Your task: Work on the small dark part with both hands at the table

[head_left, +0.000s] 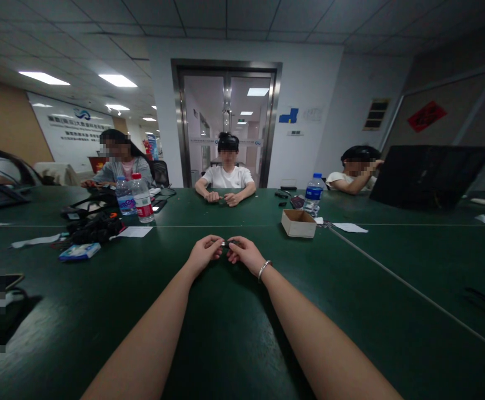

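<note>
My left hand point(204, 254) and my right hand point(246, 254) meet over the middle of the green table point(225, 316). Between their fingertips is a small dark and silver object point(225, 244), too small to name. Both hands are closed, thumbs and forefingers pinched on its two ends, and the fingers hide most of it. A silver bracelet point(264, 270) circles my right wrist. Ahead and to the right of my right hand stands an open cardboard box point(299, 226).
Two bottles point(143, 200) stand at left behind black gear point(96, 229) and a blue-white packet point(79, 251). Another water bottle point(313, 193) is behind the box. A black monitor point(429, 175) stands at right. Across the table sits a person point(228, 176), hands on the tabletop; others sit left and right.
</note>
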### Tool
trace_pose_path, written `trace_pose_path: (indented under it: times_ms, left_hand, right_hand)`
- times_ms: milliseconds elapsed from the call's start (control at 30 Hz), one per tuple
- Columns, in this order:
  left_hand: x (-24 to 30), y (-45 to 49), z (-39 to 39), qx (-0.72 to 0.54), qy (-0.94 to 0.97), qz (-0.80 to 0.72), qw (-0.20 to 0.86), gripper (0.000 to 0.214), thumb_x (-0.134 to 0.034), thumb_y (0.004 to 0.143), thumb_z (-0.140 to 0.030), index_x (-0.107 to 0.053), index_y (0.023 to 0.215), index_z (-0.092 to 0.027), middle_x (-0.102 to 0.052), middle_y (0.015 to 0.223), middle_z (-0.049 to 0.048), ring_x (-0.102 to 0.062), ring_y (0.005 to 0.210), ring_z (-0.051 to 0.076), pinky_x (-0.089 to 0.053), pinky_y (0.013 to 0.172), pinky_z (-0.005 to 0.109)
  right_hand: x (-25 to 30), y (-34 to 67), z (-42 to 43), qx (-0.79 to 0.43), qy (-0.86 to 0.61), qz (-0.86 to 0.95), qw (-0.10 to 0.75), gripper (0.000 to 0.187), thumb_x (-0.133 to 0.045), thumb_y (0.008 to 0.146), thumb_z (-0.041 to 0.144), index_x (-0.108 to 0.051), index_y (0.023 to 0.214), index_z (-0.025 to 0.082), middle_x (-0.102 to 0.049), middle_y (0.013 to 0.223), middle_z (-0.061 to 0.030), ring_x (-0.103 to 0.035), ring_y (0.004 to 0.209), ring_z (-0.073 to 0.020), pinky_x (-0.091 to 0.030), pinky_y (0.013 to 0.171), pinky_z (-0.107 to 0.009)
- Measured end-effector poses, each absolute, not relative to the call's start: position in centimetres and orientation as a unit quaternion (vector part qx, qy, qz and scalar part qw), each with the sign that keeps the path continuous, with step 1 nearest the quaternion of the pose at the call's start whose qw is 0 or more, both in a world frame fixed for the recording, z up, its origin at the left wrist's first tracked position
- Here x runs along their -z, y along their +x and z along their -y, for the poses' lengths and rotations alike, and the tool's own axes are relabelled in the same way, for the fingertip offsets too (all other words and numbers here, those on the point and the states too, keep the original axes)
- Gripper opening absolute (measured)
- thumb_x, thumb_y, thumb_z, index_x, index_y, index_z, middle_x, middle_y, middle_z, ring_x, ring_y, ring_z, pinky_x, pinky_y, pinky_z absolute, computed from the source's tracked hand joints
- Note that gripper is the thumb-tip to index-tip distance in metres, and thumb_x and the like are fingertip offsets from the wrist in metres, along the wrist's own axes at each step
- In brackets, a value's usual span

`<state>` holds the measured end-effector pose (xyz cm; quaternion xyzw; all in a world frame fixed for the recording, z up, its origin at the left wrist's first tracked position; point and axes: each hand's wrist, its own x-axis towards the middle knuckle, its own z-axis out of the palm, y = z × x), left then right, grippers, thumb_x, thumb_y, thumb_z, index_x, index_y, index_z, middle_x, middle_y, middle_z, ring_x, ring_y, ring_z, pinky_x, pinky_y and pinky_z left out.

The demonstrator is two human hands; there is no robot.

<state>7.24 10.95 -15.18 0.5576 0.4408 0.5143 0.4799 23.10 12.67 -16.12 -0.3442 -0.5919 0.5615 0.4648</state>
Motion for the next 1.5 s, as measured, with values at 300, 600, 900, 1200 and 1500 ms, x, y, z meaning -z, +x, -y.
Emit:
trace_pose_path:
  times_ms: [300,600,900,1200,1500]
  left_hand:
    - [15.1,6.9,-10.6,-0.514,0.565,-0.414,0.495,0.039,-0.074,0.060,-0.038,-0.061,0.089,-0.016,-0.060,0.090,0.0072,-0.059,0.080,0.016,-0.050,0.064,0.024]
    - [15.0,6.8,-10.6,-0.517,0.563,-0.426,0.484,0.038,-0.072,0.062,-0.038,-0.063,0.091,-0.015,-0.063,0.091,0.0092,-0.059,0.087,0.020,-0.049,0.069,0.027]
    - [15.3,6.9,-11.1,-0.545,0.526,-0.429,0.492,0.055,-0.076,0.058,-0.037,-0.054,0.105,-0.016,-0.060,0.100,0.0109,-0.060,0.084,0.018,-0.049,0.074,0.030]
    - [15.5,7.0,-11.1,-0.508,0.600,-0.432,0.442,0.041,-0.072,0.060,-0.043,-0.058,0.086,-0.015,-0.059,0.079,0.0042,-0.056,0.066,0.013,-0.044,0.055,0.022]
    - [15.6,7.2,-11.5,-0.452,0.588,-0.497,0.450,0.046,-0.051,0.073,-0.055,-0.057,0.076,-0.010,-0.056,0.064,0.0051,-0.052,0.053,0.011,-0.038,0.045,0.020]
  right_hand:
    - [16.2,23.1,-12.8,-0.570,-0.348,0.581,0.465,0.019,-0.060,0.081,0.024,-0.053,0.094,0.013,-0.059,0.056,-0.0001,-0.058,0.046,-0.0116,-0.046,0.042,-0.018]
    - [16.1,23.1,-12.7,-0.568,-0.352,0.579,0.467,0.016,-0.057,0.082,0.021,-0.052,0.094,0.013,-0.059,0.056,-0.0013,-0.058,0.045,-0.0122,-0.046,0.041,-0.018]
    - [16.1,23.1,-12.8,-0.563,-0.351,0.584,0.468,0.014,-0.054,0.083,0.016,-0.051,0.096,0.012,-0.060,0.057,-0.0012,-0.058,0.046,-0.0114,-0.047,0.042,-0.018]
    - [16.2,23.2,-12.9,-0.566,-0.353,0.575,0.474,0.014,-0.057,0.081,0.016,-0.052,0.094,0.012,-0.059,0.056,-0.0009,-0.058,0.046,-0.0116,-0.047,0.042,-0.018]
    - [16.2,23.1,-12.9,-0.563,-0.358,0.579,0.468,0.014,-0.056,0.082,0.016,-0.052,0.095,0.012,-0.059,0.056,-0.0010,-0.058,0.046,-0.0118,-0.047,0.042,-0.018]
